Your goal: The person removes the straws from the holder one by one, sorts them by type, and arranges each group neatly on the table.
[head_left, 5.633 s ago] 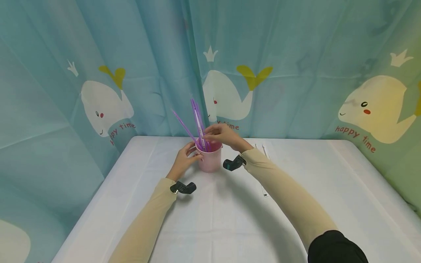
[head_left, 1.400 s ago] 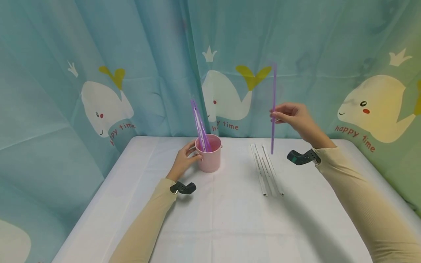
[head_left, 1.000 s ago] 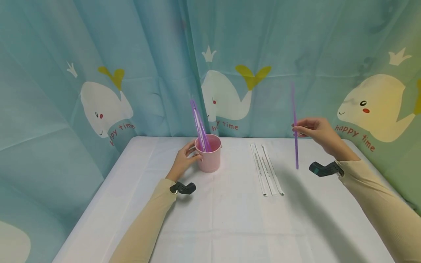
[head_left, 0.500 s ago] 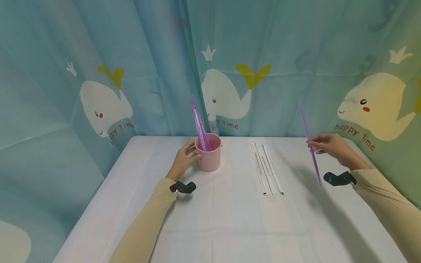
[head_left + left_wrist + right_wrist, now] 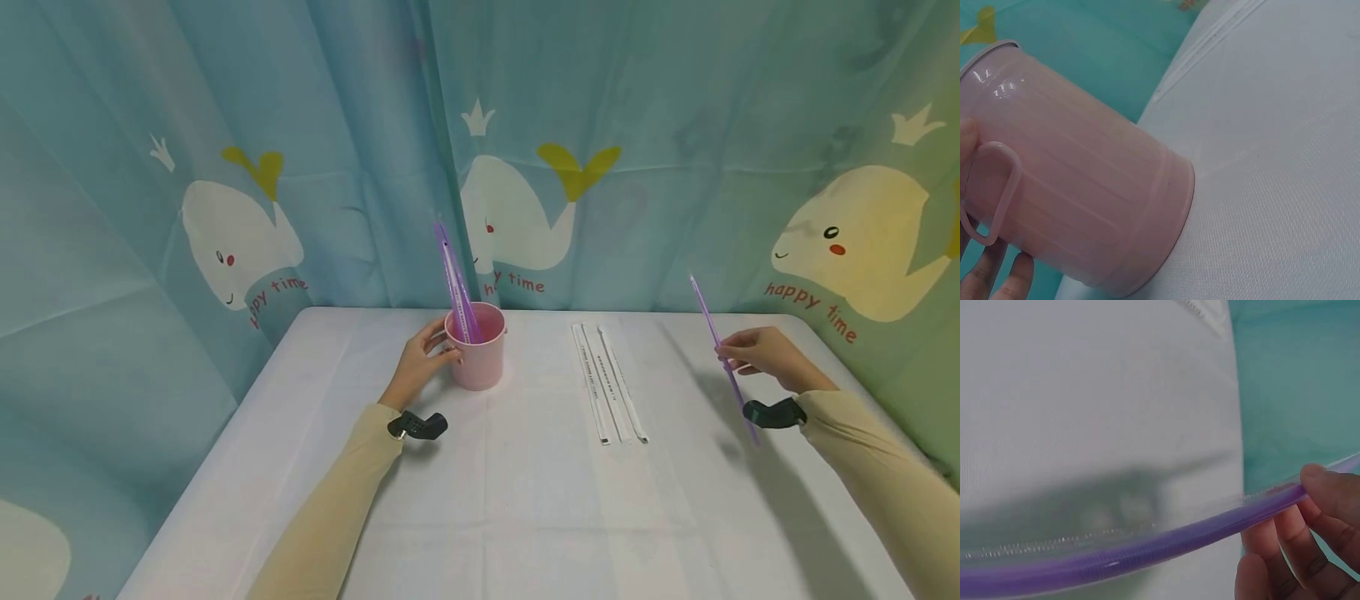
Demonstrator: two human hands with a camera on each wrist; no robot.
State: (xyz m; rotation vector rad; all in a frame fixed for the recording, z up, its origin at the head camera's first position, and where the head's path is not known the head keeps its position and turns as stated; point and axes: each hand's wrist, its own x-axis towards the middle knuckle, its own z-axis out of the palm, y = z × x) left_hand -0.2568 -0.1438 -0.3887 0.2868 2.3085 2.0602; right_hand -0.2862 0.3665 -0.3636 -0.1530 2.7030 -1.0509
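Observation:
My left hand grips the side of a small pink bucket standing on the table. Purple wrapped straws lean inside it. In the left wrist view the bucket has a loop handle, with my left fingers behind it. At the right of the table my right hand pinches one purple straw, slanted just above the cloth. The right wrist view shows this straw in a clear wrapper, with a ridged bendy part, between thumb and fingers.
Several clear straw-length strips with printed text lie side by side between bucket and right hand. They look like wrapped or transparent straws. A white cloth covers the table. A blue whale-print curtain hangs behind and at the sides.
My right hand has taken a purple straw from the bucket, carried it right past the clear strips, and lowered it, tilting it. My left hand stays at the bucket.

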